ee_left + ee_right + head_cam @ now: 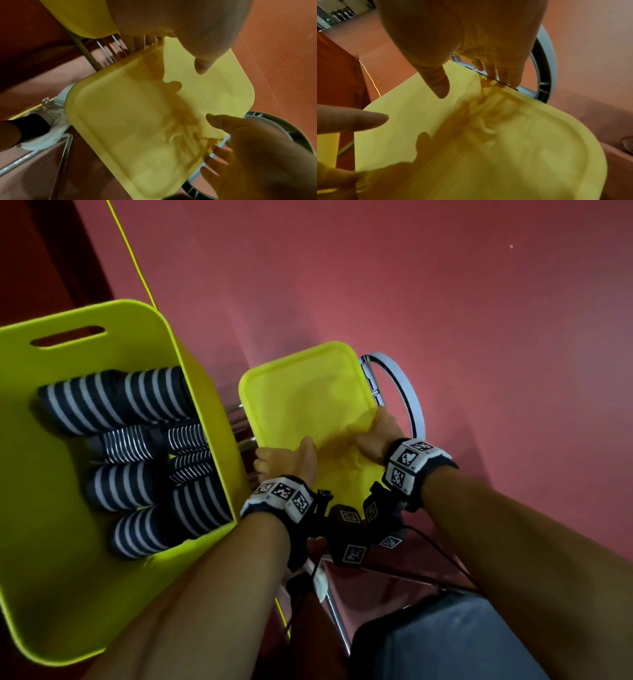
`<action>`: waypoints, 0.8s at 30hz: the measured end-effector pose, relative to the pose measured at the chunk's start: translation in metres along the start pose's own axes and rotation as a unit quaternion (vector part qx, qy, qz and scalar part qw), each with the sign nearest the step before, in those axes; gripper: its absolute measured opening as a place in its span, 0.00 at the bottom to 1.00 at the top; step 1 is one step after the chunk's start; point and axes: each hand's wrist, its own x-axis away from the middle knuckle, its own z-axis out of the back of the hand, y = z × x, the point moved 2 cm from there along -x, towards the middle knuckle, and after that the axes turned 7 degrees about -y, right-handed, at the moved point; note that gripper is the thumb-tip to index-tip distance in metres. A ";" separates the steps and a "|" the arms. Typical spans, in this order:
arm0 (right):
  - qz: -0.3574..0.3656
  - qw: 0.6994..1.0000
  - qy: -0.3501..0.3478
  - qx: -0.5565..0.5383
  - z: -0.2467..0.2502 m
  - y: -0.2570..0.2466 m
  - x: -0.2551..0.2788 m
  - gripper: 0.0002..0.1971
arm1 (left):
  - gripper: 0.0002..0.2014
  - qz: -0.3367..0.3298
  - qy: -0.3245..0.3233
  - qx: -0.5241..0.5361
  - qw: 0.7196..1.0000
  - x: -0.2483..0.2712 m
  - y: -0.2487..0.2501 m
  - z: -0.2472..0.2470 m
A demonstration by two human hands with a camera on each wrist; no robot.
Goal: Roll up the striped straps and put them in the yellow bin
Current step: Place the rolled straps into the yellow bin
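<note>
Here rolled striped straps (144,453) fill the yellow bin (68,594), left of both hands (337,448).

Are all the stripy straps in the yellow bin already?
Nearly done, it seems. Many rolled striped straps already lie in the yellow bin. Both the left hand and right hand hold a yellow tray that looks bare. No loose straps are in view.

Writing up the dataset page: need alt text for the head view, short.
Both hands, left hand and right hand, hold a flat yellow lid by its edges beside a yellow bin filled with rolled striped straps, over a red floor.
</note>
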 end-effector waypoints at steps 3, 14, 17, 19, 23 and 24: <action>-0.029 0.999 0.032 -0.014 0.008 -0.023 0.038 0.42 | 0.58 0.016 -0.017 0.020 1.000 -0.042 -0.019 -0.023; 0.003 0.997 0.075 0.016 0.036 -0.052 0.130 0.42 | 0.52 0.047 -0.033 0.040 0.998 0.082 0.016 0.031; -0.009 0.993 0.108 0.036 0.059 -0.060 0.161 0.42 | 0.52 0.032 -0.030 0.025 0.999 0.119 0.022 0.047; -0.025 0.992 0.120 0.039 0.073 -0.067 0.181 0.39 | 0.52 0.014 -0.029 0.043 0.999 0.137 0.026 0.052; -0.028 0.991 0.128 0.030 0.090 -0.090 0.225 0.40 | 0.54 -0.015 -0.026 0.041 0.999 0.174 0.033 0.083; -0.021 0.990 0.134 0.025 0.093 -0.098 0.235 0.41 | 0.52 -0.030 -0.020 0.049 0.998 0.182 0.036 0.094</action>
